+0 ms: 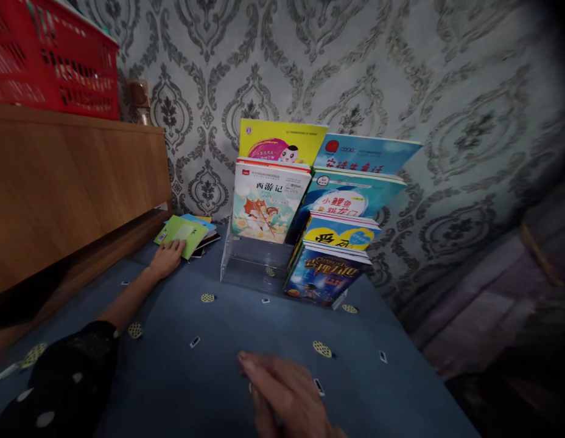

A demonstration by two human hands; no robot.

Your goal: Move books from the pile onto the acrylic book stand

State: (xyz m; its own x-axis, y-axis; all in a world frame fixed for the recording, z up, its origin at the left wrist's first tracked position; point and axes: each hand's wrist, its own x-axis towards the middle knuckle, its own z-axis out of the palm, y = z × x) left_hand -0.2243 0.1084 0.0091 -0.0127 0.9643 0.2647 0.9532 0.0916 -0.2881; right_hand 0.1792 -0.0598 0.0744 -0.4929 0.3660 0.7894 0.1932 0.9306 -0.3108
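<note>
At the left, my left hand [167, 258] has its fingers over the near edge of a green book [182, 234], closed on it; the thumb is not clearly seen. This book is uppermost on a small pile of books [204, 226] with blue, yellow and dark edges. My right hand [287, 392], blurred, is above the blue cloth at bottom centre, fingers loosely bent and apart, nothing visible in it. Beyond it stands a clear tiered book rack [252, 258]. Its left side holds a white book [268, 204] and a yellow book [282, 137]; several more fill the right, with a dark blue book [323, 277] in front.
A blue patterned cloth [218, 353] covers the surface. Along the left runs a wooden cabinet [77, 182] with a red plastic basket [81, 73] on top. Patterned wallpaper [200, 121] rises behind the rack. Purplish fabric [483, 292] hangs at the right.
</note>
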